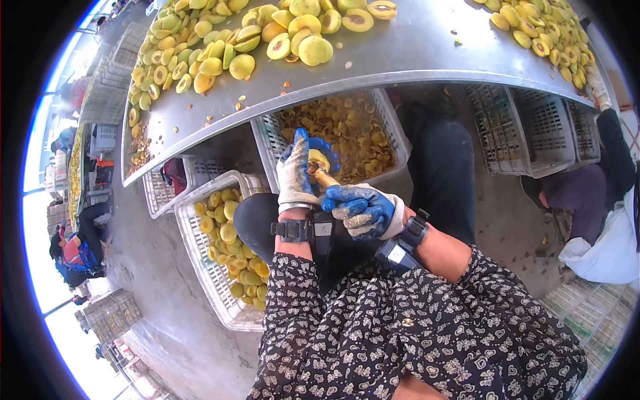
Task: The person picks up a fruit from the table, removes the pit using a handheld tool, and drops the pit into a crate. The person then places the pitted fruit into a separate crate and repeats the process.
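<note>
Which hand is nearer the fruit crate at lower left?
Left. The left hand is just right of the crate's far end; the right hand is farther right.

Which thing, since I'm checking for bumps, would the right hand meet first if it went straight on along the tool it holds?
Most likely the fruit in the left hand: the tool in the right hand points at it and seems to touch it, though depth is unclear.

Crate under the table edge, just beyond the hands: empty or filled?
Not empty: yellow fruit pieces cover the visible bottom of the crate. How deep they lie, I cannot tell.
</note>
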{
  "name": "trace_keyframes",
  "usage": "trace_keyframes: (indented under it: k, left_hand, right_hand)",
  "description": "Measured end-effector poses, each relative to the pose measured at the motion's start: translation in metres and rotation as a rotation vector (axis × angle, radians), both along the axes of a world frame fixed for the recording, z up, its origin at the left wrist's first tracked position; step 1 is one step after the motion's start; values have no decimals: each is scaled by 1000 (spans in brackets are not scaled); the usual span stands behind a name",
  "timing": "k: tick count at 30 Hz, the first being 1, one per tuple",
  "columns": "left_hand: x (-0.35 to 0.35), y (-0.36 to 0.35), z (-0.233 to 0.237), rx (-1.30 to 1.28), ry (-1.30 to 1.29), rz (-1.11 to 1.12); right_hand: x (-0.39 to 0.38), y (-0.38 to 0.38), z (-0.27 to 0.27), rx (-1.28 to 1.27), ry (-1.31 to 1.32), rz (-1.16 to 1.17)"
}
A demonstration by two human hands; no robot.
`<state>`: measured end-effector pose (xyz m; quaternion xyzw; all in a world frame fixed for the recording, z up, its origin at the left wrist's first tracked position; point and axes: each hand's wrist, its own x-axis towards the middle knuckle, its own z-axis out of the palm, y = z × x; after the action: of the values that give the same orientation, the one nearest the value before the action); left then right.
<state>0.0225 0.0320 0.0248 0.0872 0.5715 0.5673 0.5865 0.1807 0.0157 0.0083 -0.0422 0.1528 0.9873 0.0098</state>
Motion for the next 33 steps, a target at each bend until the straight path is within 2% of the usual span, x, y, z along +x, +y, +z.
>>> trace_keyframes:
  k: [1, 3, 5, 8, 10, 11, 12, 14, 15, 17, 18, 19, 21, 23, 24, 25, 27, 28, 30, 31, 32, 33]
  left_hand:
    - [1, 0, -2, 4, 0, -6]
    - [0, -1, -8, 109, 247, -61]
    - [-3, 1, -32, 167, 311, 44]
    - [5, 4, -10, 152, 197, 111]
    - [-2, 10, -22, 90, 16, 462]
    - [-15, 5, -33, 188, -134, 377]
    - [-27, 5, -46, 244, -197, 391]
    - [-33, 3, -38, 295, -256, 338]
    - [-34, 2, -32, 293, -260, 332]
    - [-36, -1, -25, 346, -273, 252]
    - [-36, 0, -20, 347, -271, 252]
    - [-34, -1, -14, 366, -214, 195]
    - [-30, -1, -14, 381, -157, 138]
    - [-25, 0, -17, 347, 27, 133]
    - [-19, -1, -12, 333, 110, 134]
    - [-17, -2, -12, 330, 112, 134]
    - [-17, -3, -11, 230, 102, 158]
    - [-17, -3, -14, 323, 24, 128]
    - [-28, -9, -41, 126, 210, 208]
    - [-15, -7, -10, 51, 40, 223]
    - [-9, -5, 9, 76, 116, 288]
    - [-10, -4, 6, 131, 173, 296]
  right_hand:
    - [-1, -1, -1, -32, -5, -10]
    - [-3, 0, -3, -73, 49, -1]
    - [-9, -6, -25, -77, 196, -30]
    - [-7, -3, -5, -78, 74, -35]
    - [-4, -4, 6, -19, -27, -81]
    - [-1, -3, 11, -27, -33, -74]
    - [2, 3, 18, 84, -59, -109]
    - [6, 13, 31, 213, -146, -151]
    - [8, 19, 30, 490, -235, -169]
    - [6, 24, 31, 838, -530, -133]
    - [4, 31, 42, 878, -584, -16]
    - [1, 31, 47, 876, -583, -15]
    - [-9, 30, 53, 1133, -751, 105]
    - [-19, 31, 46, 1214, -759, 117]
    - [-23, 31, 46, 1381, -812, 143]
    - [-26, 29, 48, 1546, -862, 170]
    - [-25, 26, 49, 1582, -885, 186]
    - [-21, 25, 46, 1712, -907, 218]
    - [-23, 23, 32, 2030, -893, 179]
    - [-24, 21, 19, 2211, -845, 88]
    - [-27, 24, 8, 2211, -872, 188]
    - [-30, 24, 25, 2188, -978, 299]
